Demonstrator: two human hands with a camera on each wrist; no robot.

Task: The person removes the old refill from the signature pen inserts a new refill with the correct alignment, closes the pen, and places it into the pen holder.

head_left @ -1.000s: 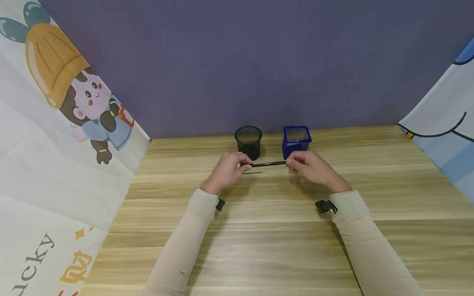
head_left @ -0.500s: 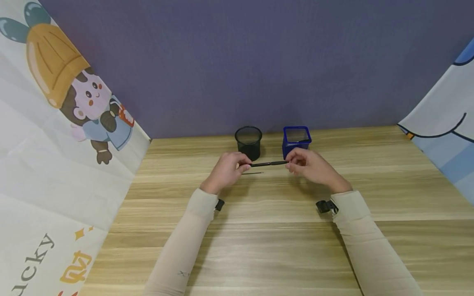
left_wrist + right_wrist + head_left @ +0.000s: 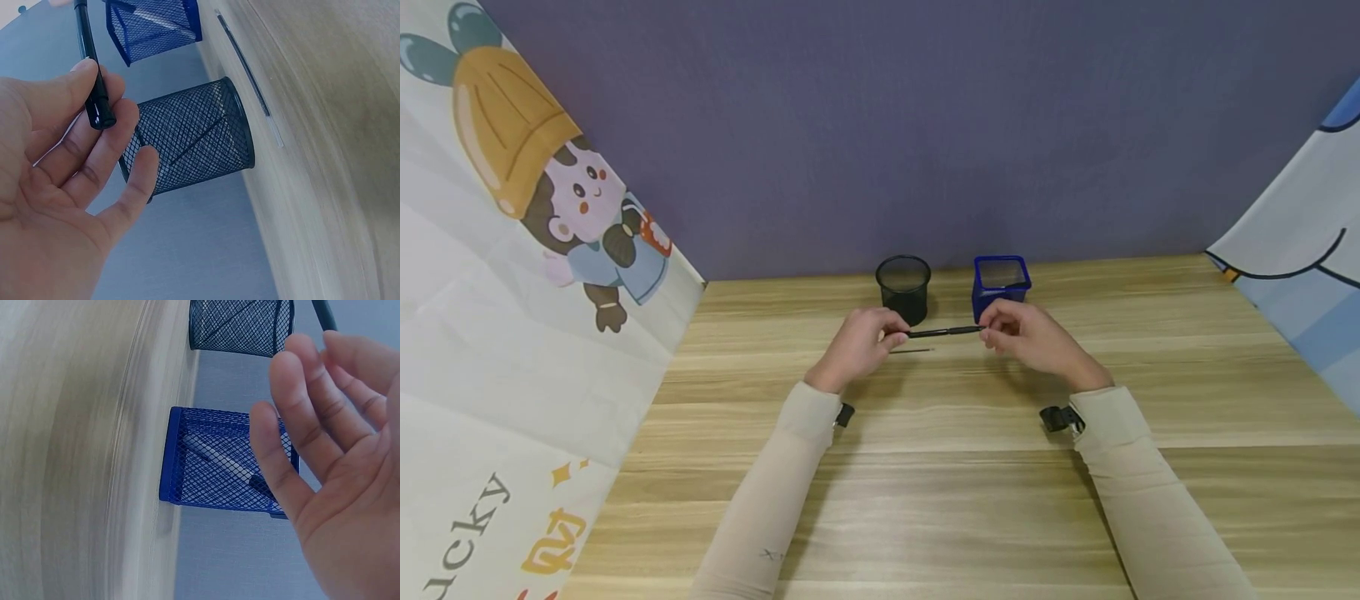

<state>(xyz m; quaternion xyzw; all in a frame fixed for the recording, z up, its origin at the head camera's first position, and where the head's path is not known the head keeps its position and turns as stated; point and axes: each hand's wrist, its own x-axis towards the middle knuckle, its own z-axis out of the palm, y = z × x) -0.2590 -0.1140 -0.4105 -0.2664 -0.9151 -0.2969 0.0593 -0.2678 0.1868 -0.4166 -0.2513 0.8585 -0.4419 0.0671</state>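
Note:
A slim black pen is held level between both hands, above the table near the two mesh holders. My left hand pinches its left end between thumb and fingers; in the left wrist view the blunt end of the pen sticks out past the thumb. At the other end, thumb and fingertips of my right hand pinch the pen, its tip mostly hidden by them. On the table just in front of the pen lies a thin pen refill, a clear tube with dark ink.
Behind the left hand stands a round black mesh pen holder, with a thin line visible through its mesh. A square blue mesh pen holder stands behind the right hand, a pale pen with a dark end inside it. A purple-grey partition rises behind.
The fingers of my right hand have risen slightly and shifted their grip on the pen's end. My left hand and the refill stay in place.

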